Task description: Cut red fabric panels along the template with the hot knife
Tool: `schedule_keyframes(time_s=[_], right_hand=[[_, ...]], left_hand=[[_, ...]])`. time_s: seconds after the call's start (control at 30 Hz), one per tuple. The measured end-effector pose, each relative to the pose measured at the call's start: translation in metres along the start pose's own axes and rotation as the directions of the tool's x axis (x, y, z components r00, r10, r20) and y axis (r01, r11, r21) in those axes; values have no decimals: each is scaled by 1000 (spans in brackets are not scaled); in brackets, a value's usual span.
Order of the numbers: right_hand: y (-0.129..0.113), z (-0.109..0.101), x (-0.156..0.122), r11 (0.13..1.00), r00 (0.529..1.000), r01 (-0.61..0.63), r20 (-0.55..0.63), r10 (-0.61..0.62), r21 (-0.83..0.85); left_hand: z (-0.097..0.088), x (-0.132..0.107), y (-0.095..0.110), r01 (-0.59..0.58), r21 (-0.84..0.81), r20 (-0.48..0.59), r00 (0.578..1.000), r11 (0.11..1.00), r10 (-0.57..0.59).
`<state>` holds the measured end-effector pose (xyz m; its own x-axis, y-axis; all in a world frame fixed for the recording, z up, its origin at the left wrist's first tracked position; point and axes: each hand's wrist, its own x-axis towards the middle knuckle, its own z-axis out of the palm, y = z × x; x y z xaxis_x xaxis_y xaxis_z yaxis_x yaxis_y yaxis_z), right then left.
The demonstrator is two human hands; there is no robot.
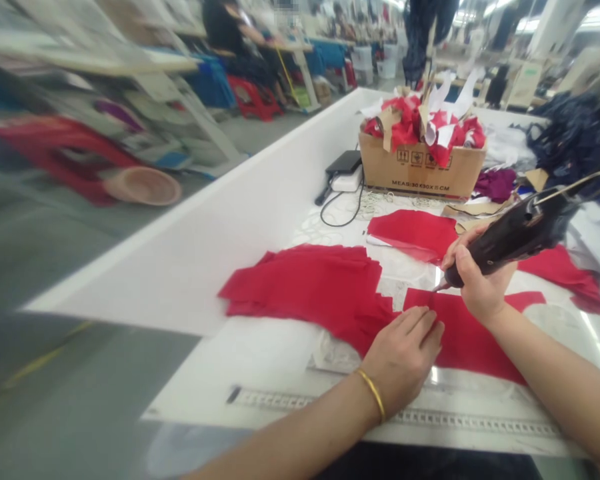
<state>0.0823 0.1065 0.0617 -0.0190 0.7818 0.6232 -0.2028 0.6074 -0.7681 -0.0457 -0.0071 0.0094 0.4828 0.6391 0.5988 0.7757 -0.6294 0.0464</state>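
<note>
Four red fabric pieces are counted on the desk (130, 267) in front of the cardboard box (420, 170), though the layers of the broad stack (300, 287) cannot be counted. A black corded cutter (510, 240) is gripped by the closed fingers (460, 261) of the right hand (477, 283), its blade tip (441, 287) just above the nearest piece (463, 333); contact cannot be made out. That piece is pressed by the flat, empty fingers (420, 327) of the left hand (397, 363).

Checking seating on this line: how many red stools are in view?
2. One red stool is blurred at left; another red stool is by the seated person. Others may be hidden behind the tables.
</note>
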Motion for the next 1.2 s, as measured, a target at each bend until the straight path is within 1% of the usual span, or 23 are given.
schedule_keyframes(time_s=[0.13, 0.2, 0.27, 0.33, 0.43, 0.6, 0.67, 0.8, 0.97, 1.07, 1.2], right_hand=[[-2, -3, 1, 1000, 1000, -10, 10, 10, -8], [-6, -8, 1, 1000, 1000, -3, -8, 3, 26], [-8, -14, 2, 999, 999, 11, -38, -10, 49], [-8, -21, 3, 998, 998, 22, -59, -19, 52], [-6, -30, 2, 998, 998, 12, -58, -9, 55], [-6, -32, -2, 998, 998, -57, -23, 57, 21], [-9, -33, -2, 998, 998, -55, -33, 55, 21], [-16, -43, 2, 1000, 995, -6, -100, 7, 10], [-20, -68, 4, 998, 988, -9, -151, -1, -64], [-20, -77, 2, 998, 985, -11, -172, -1, -70], [-19, -77, 1, 997, 981, 2, -191, -17, -74]], left_hand=[[-5, 7, -1, -12, -7, 45, 999, 1000, 12], [-7, 13, 0, -26, -6, 60, 998, 1000, 27], [-6, 19, 2, -48, -5, 52, 998, 999, 48], [-4, 24, 5, -72, -10, 29, 997, 997, 72], [1, 31, 9, -114, -36, 27, 993, 993, 115], [8, 40, 15, -169, -47, 104, 979, 984, 173], [12, 44, 20, -172, -29, 121, 977, 985, 174], [27, 52, 32, -189, -8, 92, 978, 982, 189], [41, 58, 41, -214, -26, -6, 977, 976, 214], [46, 57, 40, -231, -39, 5, 973, 972, 232], [52, 52, 39, -239, -51, 25, 970, 970, 241]])
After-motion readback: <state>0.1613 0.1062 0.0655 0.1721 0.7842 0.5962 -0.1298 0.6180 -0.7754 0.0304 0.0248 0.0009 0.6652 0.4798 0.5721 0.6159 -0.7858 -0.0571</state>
